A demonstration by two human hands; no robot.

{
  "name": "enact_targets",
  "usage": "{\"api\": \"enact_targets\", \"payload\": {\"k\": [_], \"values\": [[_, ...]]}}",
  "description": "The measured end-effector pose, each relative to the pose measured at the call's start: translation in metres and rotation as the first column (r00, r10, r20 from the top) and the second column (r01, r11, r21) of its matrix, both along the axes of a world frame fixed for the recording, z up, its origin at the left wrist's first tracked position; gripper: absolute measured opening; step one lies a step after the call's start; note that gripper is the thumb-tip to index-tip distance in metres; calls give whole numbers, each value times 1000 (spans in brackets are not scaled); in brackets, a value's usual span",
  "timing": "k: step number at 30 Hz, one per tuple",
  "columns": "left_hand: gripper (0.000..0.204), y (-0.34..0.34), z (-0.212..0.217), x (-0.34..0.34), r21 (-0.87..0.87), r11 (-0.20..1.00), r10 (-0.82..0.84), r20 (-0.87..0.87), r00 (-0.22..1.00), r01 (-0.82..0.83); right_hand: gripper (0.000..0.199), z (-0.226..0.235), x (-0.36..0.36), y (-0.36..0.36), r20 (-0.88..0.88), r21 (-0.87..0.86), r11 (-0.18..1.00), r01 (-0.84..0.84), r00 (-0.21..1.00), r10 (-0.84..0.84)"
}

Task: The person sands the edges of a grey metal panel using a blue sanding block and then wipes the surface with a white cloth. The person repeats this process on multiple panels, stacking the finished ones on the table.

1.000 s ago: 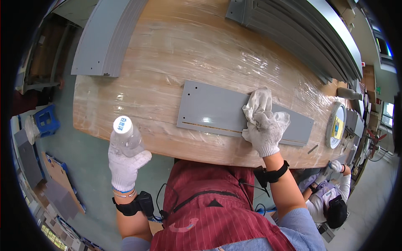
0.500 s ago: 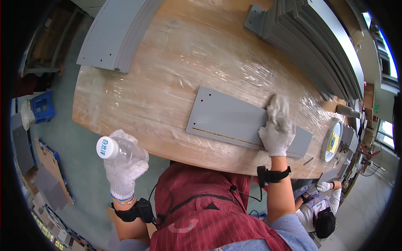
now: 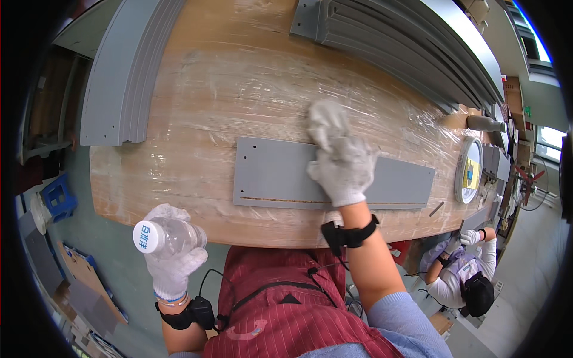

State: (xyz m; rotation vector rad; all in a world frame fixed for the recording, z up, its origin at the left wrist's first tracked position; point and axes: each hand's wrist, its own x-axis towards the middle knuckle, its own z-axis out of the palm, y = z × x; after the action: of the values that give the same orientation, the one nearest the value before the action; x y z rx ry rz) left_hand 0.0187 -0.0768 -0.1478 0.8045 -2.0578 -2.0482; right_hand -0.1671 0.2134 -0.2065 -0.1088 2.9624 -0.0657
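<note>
My left hand (image 3: 170, 262), in a white knit glove, is closed around a clear plastic bottle (image 3: 185, 236) with a white cap, held off the table's near left edge. A grey panel (image 3: 280, 170) lies flat on the film-covered table (image 3: 203, 107); it has small dark holes at its left end and a brown groove along its near edge. My right hand (image 3: 346, 170), gloved too, is over the panel's middle, its fingers closed on a whitish cloth (image 3: 327, 119) that reaches past the panel's far edge.
Stacked grey panels stand at the far left (image 3: 122, 71) and far right (image 3: 394, 45). Toward the right end are a round white lid (image 3: 468, 170) with a yellow label, a greyish bottle (image 3: 484, 123) and a small dark strip (image 3: 437, 209). A co-worker (image 3: 459, 274) is at lower right.
My right hand has slid leftward along the panel with the cloth. The panel appears further left and more level, as the whole view has turned. My left hand keeps the bottle.
</note>
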Motion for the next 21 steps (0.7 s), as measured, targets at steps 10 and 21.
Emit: {"api": "enact_targets", "payload": {"k": [10,21], "values": [[94,2,-2,-27,65,998,-13,-91,996,18,30,-10,12,-6,-221,-219,969,-111,973,62],[70,32,-3,-148,-125,987,-135,-310,941,100,39,-30,1,105,-449,-129,991,27,890,-83]]}}
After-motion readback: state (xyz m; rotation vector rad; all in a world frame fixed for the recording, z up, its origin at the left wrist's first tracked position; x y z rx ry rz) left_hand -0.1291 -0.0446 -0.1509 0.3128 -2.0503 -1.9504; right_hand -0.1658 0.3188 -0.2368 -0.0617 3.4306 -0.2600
